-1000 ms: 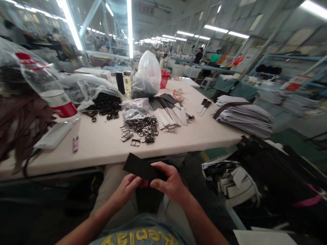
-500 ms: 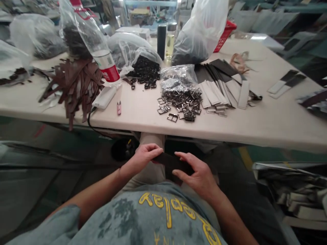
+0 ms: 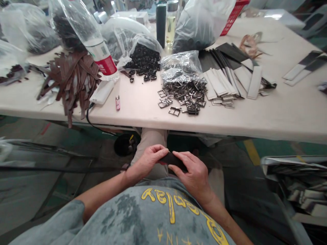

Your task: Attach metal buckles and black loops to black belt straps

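Over my lap, in front of the table edge, both hands are on one dark strip (image 3: 176,161), which looks like leather or fabric. My left hand (image 3: 150,159) pinches its left end between thumb and fingers. My right hand (image 3: 192,170) is closed around the strip farther right, thumb below and fingers above. Much of the strip is hidden by my right hand. On the table beyond lie a heap of metal buckles (image 3: 185,95), one single buckle (image 3: 174,111) near the edge, and pink thread snips (image 3: 118,103).
Brown strips (image 3: 74,78) hang over the table edge at left, beside a tilted plastic bottle (image 3: 102,58) and a white power bank (image 3: 102,92). Black loops (image 3: 144,61) spill from a bag. White-and-dark strips (image 3: 222,83) lie right of the buckles. A bin of pieces (image 3: 304,194) stands at lower right.
My right hand has moved left along the strip and closed on it, nearer to my left hand. The camera view has tilted down slightly.
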{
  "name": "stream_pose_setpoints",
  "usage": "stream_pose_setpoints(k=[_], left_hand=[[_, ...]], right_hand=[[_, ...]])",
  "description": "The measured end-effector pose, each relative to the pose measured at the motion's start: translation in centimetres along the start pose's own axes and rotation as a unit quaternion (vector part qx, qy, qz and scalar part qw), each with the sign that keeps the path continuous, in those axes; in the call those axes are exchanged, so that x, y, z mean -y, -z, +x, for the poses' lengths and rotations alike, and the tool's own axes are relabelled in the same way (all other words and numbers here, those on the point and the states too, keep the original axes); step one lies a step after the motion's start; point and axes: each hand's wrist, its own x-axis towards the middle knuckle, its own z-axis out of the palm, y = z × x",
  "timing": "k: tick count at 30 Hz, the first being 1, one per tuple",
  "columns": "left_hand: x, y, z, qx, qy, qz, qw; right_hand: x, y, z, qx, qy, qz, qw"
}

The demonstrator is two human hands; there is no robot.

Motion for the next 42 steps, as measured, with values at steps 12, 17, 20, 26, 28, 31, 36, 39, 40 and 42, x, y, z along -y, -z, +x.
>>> stream_pose_setpoints(k=[12, 17, 20, 26, 28, 31, 36, 39, 40, 42], left_hand=[[-0.4, 1.2, 0.0, 0.065, -0.047, -0.100, 0.992], [-1.5, 2.7, 0.7, 0.016, -0.079, -0.087, 0.993], [-3.2, 3.5, 1.8, -0.034, -0.127, -0.043, 0.990], [-8.3, 4.4, 6.6, -0.138, -0.278, 0.130, 0.942], [-9.5, 4.2, 8.6, -0.129, -0.318, 0.217, 0.914], [-10.5, 3.5, 11.6, -0.103, -0.370, 0.351, 0.854], [-13.8, 5.0, 16.7, -0.229, -0.343, 0.489, 0.768], [-17.3, 7.4, 19.4, -0.314, -0.314, 0.473, 0.761], [-18.4, 8.1, 20.3, -0.336, -0.300, 0.466, 0.762], [-20.1, 9.3, 22.3, -0.367, -0.269, 0.454, 0.766]], right_hand=[[-0.9, 1.9, 0.7, -0.028, -0.016, 0.022, 0.999], [-1.6, 3.1, 1.6, -0.053, -0.028, 0.025, 0.998], [-2.2, 3.4, 2.3, -0.074, -0.015, 0.018, 0.997], [-3.1, 4.2, 3.6, -0.102, -0.007, -0.005, 0.995], [-3.4, 4.5, 3.7, -0.107, 0.000, -0.022, 0.994], [-4.3, 4.9, 3.3, -0.106, 0.000, -0.038, 0.994], [-6.9, 5.5, 1.2, -0.111, -0.006, -0.077, 0.991], [-8.6, 6.1, -0.5, -0.097, -0.019, -0.093, 0.991], [-9.1, 6.3, -1.1, -0.093, -0.029, -0.096, 0.991], [-9.9, 6.4, -2.2, -0.090, -0.061, -0.099, 0.989]])
